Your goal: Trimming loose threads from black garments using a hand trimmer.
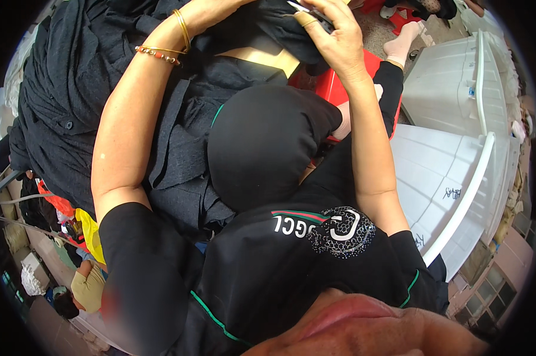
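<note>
While both arms reached up toward twelve o'clock, the right hand (333, 35) was closed around a small pair of scissors (306, 12) and a fold of dark cloth (280, 29). A gold ring sat on one finger. The left hand ran off the top edge at about eleven o'clock, so I could not tell if it was open or closed. Gold bangles (182, 29) and a beaded bracelet (158, 54) circled that wrist. A big pile of dark clothes (72, 89) lay at ten o'clock. A red stool (333, 86) sat just below the right hand. White boards (452, 154) lay at three o'clock.
</note>
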`<state>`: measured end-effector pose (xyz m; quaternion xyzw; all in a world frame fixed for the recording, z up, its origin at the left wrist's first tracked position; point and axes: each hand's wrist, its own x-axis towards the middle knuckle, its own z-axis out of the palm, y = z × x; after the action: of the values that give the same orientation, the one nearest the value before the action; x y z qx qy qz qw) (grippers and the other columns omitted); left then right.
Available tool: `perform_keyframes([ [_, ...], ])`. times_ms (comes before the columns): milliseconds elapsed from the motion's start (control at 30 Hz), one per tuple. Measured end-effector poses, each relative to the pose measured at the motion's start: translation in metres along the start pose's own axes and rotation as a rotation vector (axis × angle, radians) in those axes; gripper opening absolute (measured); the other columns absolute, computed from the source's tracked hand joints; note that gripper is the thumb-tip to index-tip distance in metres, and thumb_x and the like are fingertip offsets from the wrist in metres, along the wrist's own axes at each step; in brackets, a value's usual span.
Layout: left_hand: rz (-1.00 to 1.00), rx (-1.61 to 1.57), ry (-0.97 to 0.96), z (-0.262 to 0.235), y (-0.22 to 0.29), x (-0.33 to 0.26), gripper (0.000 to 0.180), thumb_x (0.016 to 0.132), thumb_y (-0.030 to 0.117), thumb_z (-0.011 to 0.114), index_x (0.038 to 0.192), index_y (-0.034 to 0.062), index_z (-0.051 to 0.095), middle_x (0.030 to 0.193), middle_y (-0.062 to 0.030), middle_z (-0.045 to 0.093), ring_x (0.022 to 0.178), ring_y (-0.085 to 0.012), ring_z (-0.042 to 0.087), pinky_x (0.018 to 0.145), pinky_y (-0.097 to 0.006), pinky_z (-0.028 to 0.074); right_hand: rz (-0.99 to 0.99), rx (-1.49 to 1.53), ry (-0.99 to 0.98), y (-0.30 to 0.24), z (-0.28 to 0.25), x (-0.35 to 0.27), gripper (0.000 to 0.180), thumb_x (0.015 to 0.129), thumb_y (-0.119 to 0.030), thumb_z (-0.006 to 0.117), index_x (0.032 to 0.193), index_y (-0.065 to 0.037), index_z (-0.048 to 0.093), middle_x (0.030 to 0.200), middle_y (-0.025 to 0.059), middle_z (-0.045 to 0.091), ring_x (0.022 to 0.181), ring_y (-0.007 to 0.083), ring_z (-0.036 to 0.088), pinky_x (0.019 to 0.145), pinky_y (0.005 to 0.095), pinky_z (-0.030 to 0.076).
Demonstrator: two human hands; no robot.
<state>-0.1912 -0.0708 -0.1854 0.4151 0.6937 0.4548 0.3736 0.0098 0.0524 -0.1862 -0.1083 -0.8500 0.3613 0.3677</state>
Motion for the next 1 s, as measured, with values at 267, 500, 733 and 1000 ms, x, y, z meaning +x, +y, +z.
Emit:
perform_keyframes([
  [267,0.102,-0.009,-0.005,0.001,-0.008,0.006,0.024,0.102,0.023,0.055,0.094,0.0025,0.066,0.080,0.0064,0.055,0.073,-0.0053,0.046,0.062,-0.021,0.039,-0.087,-0.188,-0.069,0.000,0.012,0.011,0.029,0.083,-0.017,0.074,0.110,-0.007,0.071,0.087,0.0104,0.059,0.076,0.0250,0.062,0.067,0.0327,0.049],
  [500,0.129,-0.016,0.017,0.000,-0.010,0.003,0.023,0.102,0.022,0.054,0.097,0.0016,0.065,0.083,0.0052,0.055,0.076,-0.0065,0.047,0.066,-0.022,0.040,-0.126,-0.244,-0.063,-0.005,0.015,0.015,0.027,0.084,-0.020,0.073,0.108,-0.008,0.072,0.087,0.0099,0.060,0.077,0.0265,0.062,0.067,0.0349,0.049],
  [733,-0.014,-0.061,-0.013,-0.004,-0.005,0.000,0.020,0.100,0.020,0.056,0.094,0.0021,0.063,0.080,0.0042,0.056,0.071,-0.0059,0.052,0.062,-0.021,0.043,-0.135,-0.153,-0.027,0.009,0.026,0.012,0.023,0.083,-0.016,0.077,0.106,-0.010,0.075,0.079,0.0013,0.059,0.069,0.0126,0.058,0.065,0.0249,0.046],
  [1000,0.079,0.121,-0.015,-0.011,-0.018,0.004,0.032,0.100,0.023,0.059,0.119,-0.0019,0.065,0.113,-0.0023,0.067,0.107,-0.0098,0.059,0.097,-0.023,0.043,-0.057,-0.146,-0.050,0.019,0.025,0.004,0.025,0.086,-0.021,0.074,0.110,-0.014,0.075,0.081,0.0006,0.054,0.074,0.0123,0.056,0.069,0.0262,0.046],
])
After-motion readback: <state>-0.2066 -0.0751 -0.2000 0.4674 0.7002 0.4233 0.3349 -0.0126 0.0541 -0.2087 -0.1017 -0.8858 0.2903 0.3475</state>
